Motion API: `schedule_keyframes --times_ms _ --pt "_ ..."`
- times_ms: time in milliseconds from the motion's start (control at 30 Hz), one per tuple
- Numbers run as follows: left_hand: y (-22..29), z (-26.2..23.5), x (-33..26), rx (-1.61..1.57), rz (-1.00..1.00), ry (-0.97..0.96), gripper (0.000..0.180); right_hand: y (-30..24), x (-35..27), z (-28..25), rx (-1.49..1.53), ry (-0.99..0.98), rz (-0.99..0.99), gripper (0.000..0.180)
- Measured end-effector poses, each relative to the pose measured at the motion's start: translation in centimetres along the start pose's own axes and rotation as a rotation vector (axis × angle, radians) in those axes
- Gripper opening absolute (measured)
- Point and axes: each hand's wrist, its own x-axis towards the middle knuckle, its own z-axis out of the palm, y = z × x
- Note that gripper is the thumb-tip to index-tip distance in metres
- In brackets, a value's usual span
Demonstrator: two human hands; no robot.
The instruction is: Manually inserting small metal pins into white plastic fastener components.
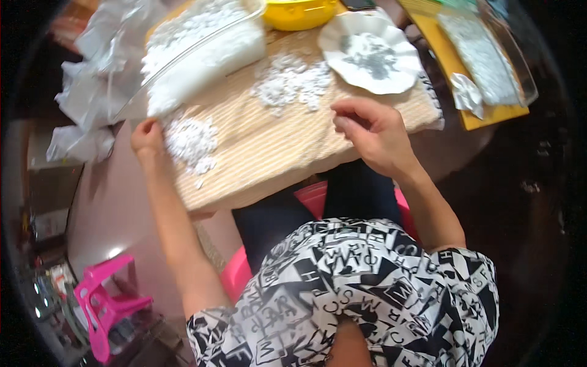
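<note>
Left hand point(147, 136) rests at the left edge of the board point(269, 147), fingers curled against a pile of small white pieces point(192, 142); whether it pinches any piece cannot be told. Right hand point(373, 134) hovers over the board's right part, fingers drawn together with the tips bent inward, as if pinching; anything between the fingertips is too small to make out. A second pile point(290, 82) of the same white pieces lies nearer the board's far edge, between the two hands and well apart from each. A clear tray point(202, 46) heaped with white pieces sits on the far left corner, just beyond the left-hand pile. A white scalloped dish point(370, 52) with grey bits at its centre stands on the far right corner, just beyond the right hand. A yellow bowl point(299, 13) sits at the far edge between tray and dish. To the right, off the board, a yellow panel point(471, 79) carries a clear tray of grey pieces point(483, 55). Crumpled plastic bags point(92, 79) lie left of the board. A pink stool point(107, 300) stands on the floor at lower left.
</note>
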Motion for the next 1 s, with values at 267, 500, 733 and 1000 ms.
schedule_keyframes --times_ms 267,500,733,1000 --pt "5.9 1.2 -5.1 -0.016 0.36 0.197 0.014 2.3 6.6 -6.2 -0.605 0.274 -0.321 0.016" --pt "10.6 6.7 -10.4 0.091 0.502 -0.274 0.01 5.5 12.2 -5.5 -1.079 0.051 -0.27 0.026" --pt "10.6 10.0 -9.7 0.172 0.589 -0.392 0.012 6.0 12.2 -4.7 -1.129 -0.026 -0.359 0.017" --pt "10.3 12.7 -9.3 0.278 0.562 -0.366 0.012 6.1 12.0 -5.5 -1.023 -0.052 -0.247 0.009"
